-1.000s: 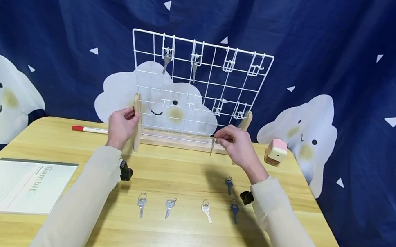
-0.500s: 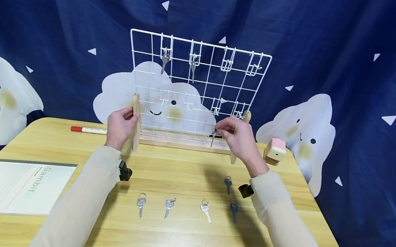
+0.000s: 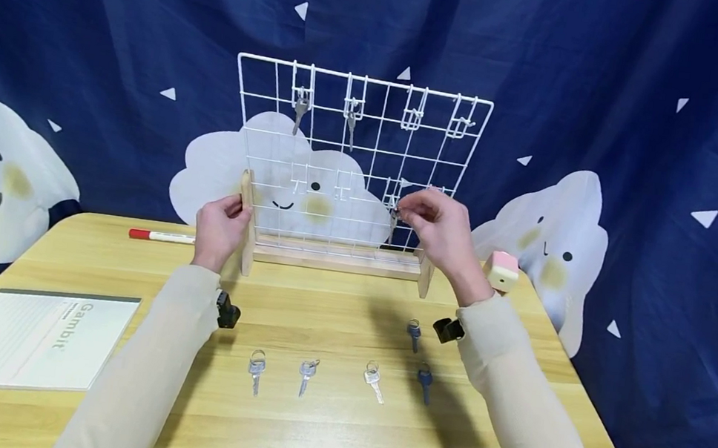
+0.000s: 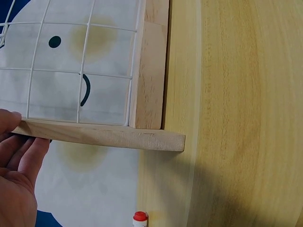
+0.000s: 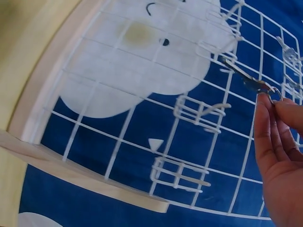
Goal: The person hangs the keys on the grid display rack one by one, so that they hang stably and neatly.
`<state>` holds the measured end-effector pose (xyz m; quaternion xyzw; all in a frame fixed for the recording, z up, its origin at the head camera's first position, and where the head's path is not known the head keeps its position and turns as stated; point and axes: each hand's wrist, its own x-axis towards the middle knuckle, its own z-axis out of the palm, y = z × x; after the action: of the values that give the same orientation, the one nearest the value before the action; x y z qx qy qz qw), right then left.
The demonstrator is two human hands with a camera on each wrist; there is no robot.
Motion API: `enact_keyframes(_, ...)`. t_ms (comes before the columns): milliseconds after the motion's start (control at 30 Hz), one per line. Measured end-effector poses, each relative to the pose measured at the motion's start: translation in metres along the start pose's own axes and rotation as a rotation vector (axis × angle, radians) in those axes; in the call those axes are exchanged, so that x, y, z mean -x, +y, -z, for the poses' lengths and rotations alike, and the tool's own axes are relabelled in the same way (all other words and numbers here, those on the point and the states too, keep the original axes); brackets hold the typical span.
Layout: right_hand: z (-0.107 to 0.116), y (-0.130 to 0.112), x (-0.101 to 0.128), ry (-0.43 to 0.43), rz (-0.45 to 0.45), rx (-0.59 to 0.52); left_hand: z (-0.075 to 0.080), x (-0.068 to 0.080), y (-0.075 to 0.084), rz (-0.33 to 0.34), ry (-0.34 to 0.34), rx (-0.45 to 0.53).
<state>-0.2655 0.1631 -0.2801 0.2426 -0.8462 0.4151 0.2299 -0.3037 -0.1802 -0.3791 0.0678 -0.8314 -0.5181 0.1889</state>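
Note:
A white wire grid [image 3: 376,81] stands upright in a wooden frame at the back of the table. My left hand [image 3: 221,229] holds the frame's left wooden post [image 4: 104,134], thumb on one side and fingers on the other. My right hand [image 3: 437,230] pinches a key [image 5: 251,82] by its ring, in front of the grid beside a lower hook [image 3: 391,202]. In the head view the key hangs blade down. Two keys hang on upper hooks: a left key [image 3: 301,112] and another key [image 3: 351,127]. Two more upper hooks hold nothing.
Silver keys lie on the table: one key [image 3: 256,370], a second key [image 3: 307,374] and a third key [image 3: 373,381]. Two dark keys [image 3: 424,383] lie right of them. A notebook [image 3: 28,340], red-capped pen [image 3: 162,236] and pink-and-cream object [image 3: 502,271] are around.
My right hand has risen with the key from near the frame's wooden base to the height of the lower hooks. The left hand stays on the post.

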Motion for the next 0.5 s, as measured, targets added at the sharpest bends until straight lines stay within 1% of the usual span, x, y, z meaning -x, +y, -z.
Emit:
enact_keyframes(133,0.007,-0.007,-0.009,0.06,0.029,-0.016,0.0,0.0,0.0,0.007,0.0,-0.004)
enact_keyframes(300,0.015,-0.019,-0.022,0.102,0.051,-0.017,0.0,0.0,0.001,0.007,0.002,-0.003)
enact_keyframes(400,0.02,-0.025,-0.031,0.117,0.04,-0.025,0.0,0.001,0.001,0.007,0.003,-0.003)
enact_keyframes(500,0.024,-0.031,-0.039,0.123,0.007,-0.061,0.0,0.001,0.001,0.01,0.004,-0.005)
